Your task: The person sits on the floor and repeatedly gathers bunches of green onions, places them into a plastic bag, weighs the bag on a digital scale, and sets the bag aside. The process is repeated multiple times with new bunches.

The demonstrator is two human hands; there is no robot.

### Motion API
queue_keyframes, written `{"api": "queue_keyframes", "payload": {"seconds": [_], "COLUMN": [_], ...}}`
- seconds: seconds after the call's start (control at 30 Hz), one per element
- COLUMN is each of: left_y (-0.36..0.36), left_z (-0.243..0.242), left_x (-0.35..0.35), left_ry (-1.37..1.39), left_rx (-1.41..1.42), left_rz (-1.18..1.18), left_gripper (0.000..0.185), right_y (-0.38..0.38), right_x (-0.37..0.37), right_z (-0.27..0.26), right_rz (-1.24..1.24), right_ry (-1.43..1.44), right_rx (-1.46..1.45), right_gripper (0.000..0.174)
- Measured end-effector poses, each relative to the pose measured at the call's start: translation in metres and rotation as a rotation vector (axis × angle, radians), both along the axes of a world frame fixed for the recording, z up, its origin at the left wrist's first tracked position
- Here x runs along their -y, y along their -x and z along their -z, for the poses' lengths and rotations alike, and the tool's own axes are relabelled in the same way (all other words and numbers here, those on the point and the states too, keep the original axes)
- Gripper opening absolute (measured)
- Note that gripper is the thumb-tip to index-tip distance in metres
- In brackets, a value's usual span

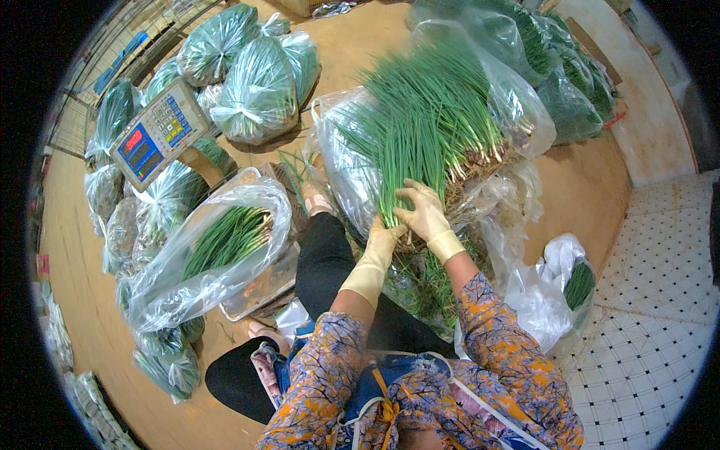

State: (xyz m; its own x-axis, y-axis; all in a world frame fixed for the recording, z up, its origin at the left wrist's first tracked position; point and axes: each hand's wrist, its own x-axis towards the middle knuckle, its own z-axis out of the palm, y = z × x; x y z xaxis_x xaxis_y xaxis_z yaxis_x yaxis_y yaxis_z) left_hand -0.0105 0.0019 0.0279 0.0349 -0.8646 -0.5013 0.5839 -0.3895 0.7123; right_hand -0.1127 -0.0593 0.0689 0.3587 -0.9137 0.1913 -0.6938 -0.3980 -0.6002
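Note:
A large heap of spring onions (416, 118) lies before me on clear plastic, green tops pointing away and rooted white ends towards me. My left hand (385, 239), in a cream rubber glove, grips some stalks near their root ends. Just to its right, my right hand (424, 211) wears a matching glove, and its bent, spread fingers touch the same stalks. Whether they close on any is hidden. Brown roots (478, 169) fringe the heap's near right edge. Loose green trimmings (430, 287) lie below my hands.
At left, an open plastic bag (169, 292) of spring onions rests on a scale's tray (264, 298), behind which stands the lit display (160, 135). Tied bags (256, 90) crowd the far left. More filled bags (568, 84) stand far right. A white bag (534, 309) lies near my right arm.

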Motion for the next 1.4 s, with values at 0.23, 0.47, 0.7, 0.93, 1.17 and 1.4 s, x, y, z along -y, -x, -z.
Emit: {"api": "queue_keyframes", "payload": {"seconds": [0.23, 0.47, 0.7, 0.93, 1.17, 1.4], "left_y": [-0.006, -0.005, -0.007, -0.003, 0.001, -0.005], "left_z": [0.017, 0.013, 0.004, -0.011, 0.009, 0.028], "left_x": [-0.003, -0.005, -0.005, -0.004, -0.001, -0.004], "left_ry": [0.017, 0.025, 0.005, -0.02, 0.011, 0.072], "left_rx": [-0.057, -0.111, -0.159, -0.152, -0.008, -0.043], "left_rz": [0.002, 0.006, -0.014, -0.016, 0.061, -0.007], "left_gripper": [0.044, 0.042, 0.038, 0.038, 0.041, 0.035], "right_y": [0.017, 0.006, 0.007, 0.068, 0.05, 0.02], "right_x": [-0.008, -0.008, -0.006, -0.025, -0.028, -0.019], "right_z": [0.001, 0.0, -0.002, -0.023, -0.01, -0.01], "right_rz": [0.219, 0.027, 0.13, 0.023, 0.085, 0.15], "right_ry": [-0.378, -0.154, -0.255, -0.689, -0.252, -0.331], "right_rx": [0.358, 0.221, 0.313, 0.639, 0.087, 0.132], "right_gripper": [0.023, 0.028, 0.011, 0.026, 0.039, 0.022]}}
